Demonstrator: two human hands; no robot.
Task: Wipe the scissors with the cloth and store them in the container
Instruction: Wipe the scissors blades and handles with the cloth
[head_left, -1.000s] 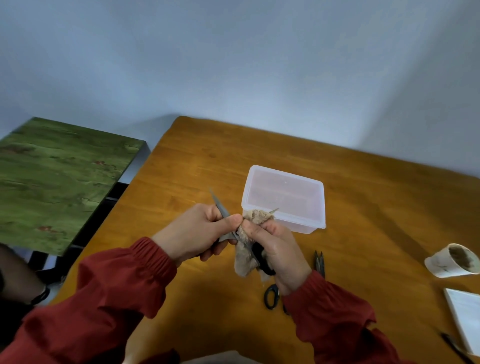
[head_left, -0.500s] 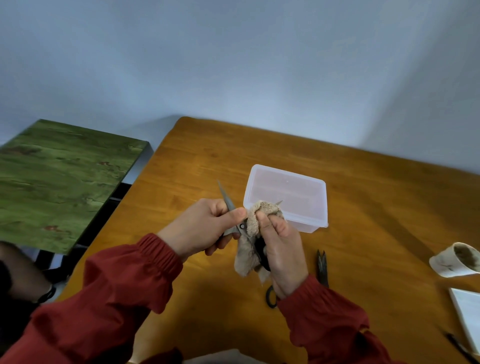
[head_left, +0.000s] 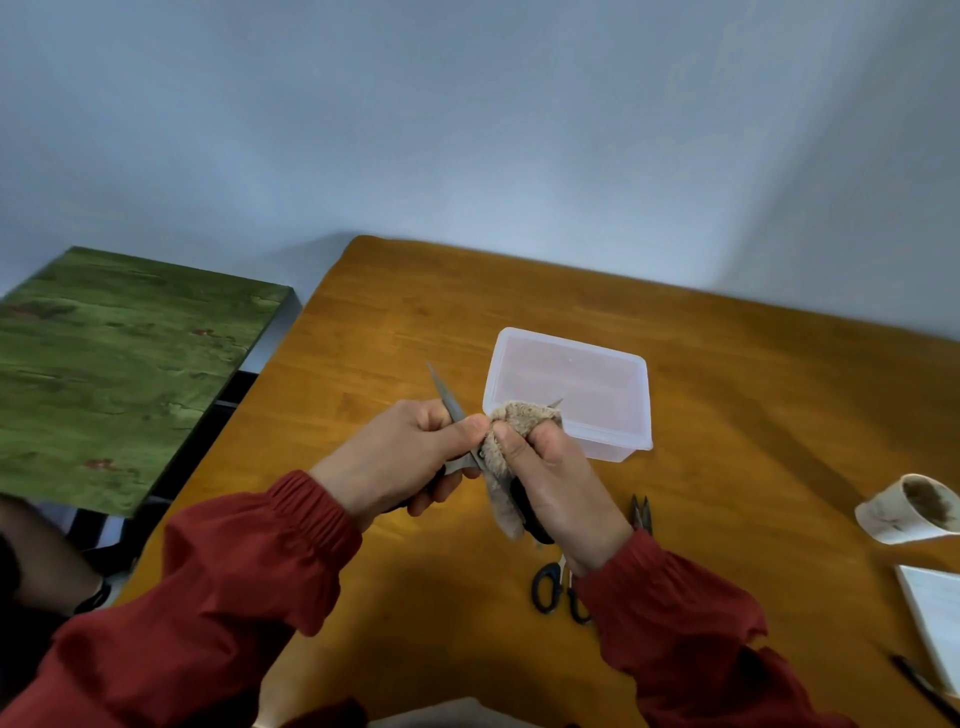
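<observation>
Beige cloth (head_left: 522, 415) on open scissors (head_left: 449, 397), before near edge of container (head_left: 571, 344).
Grip of left hand (head_left: 400, 457) pinches one blade; grip of right hand (head_left: 556, 483) curls round cloth.

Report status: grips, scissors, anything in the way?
Left grip holds open scissors. Right grip wraps cloth round one blade. Container open, path clear.

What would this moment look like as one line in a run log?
step: wiping | left hand: grips scissors | right hand: wraps cloth round blade | container: open
</observation>
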